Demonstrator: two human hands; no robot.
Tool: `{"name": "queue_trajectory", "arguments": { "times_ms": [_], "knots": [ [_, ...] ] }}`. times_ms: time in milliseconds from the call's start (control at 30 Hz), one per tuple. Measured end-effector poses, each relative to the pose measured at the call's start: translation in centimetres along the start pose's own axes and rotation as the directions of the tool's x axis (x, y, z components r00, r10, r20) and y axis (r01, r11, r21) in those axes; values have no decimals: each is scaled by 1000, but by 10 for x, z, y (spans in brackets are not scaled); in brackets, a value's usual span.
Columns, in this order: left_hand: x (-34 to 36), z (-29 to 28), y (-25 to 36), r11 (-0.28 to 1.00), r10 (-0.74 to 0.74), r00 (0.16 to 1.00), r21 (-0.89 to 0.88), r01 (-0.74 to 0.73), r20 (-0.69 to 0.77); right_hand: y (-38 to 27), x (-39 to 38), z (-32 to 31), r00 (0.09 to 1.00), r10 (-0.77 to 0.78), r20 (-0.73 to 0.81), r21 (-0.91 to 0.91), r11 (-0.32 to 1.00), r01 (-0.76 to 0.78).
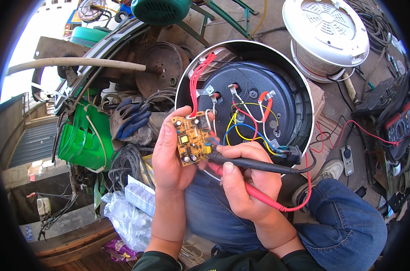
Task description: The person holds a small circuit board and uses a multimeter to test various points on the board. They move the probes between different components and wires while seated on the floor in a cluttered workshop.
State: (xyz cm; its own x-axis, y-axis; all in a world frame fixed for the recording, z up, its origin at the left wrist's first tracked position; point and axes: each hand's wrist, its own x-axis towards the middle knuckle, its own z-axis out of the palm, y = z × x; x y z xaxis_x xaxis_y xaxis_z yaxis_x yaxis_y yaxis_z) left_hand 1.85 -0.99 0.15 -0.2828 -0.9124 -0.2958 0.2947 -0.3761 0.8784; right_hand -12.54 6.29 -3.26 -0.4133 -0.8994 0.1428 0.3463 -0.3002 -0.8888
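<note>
The left hand holds a yellow circuit board by a big round tub, and the right hand is closed around a black probe and a red probe

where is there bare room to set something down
Bare floor between the green stand and white round appliance, crossed by a cable and yellow cord. Crowded: left, around gloves and green basket; right, around the multimeter; and inside the housing, with wires.
</note>
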Motion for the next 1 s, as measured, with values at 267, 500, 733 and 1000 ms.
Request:
{"name": "queue_trajectory", "arguments": {
  "times_ms": [267,500,733,1000],
  "knots": [
    [-3,16,-3,992,68,953,119,-34,-296,10,-6,5,997,-79,-11,91,993,80],
    [-3,2,-9,996,29,985,87,-14,-172,10,-14,0,999,-46,-3,106,993,46],
    [0,7,-5,994,48,989,107,-33,-137,8,-3,3,993,-107,-47,34,994,108],
    [1,8,0,998,14,1000,69,-13,-21,3,-2,2,1000,-26,3,17,1000,26]
  ]
}}
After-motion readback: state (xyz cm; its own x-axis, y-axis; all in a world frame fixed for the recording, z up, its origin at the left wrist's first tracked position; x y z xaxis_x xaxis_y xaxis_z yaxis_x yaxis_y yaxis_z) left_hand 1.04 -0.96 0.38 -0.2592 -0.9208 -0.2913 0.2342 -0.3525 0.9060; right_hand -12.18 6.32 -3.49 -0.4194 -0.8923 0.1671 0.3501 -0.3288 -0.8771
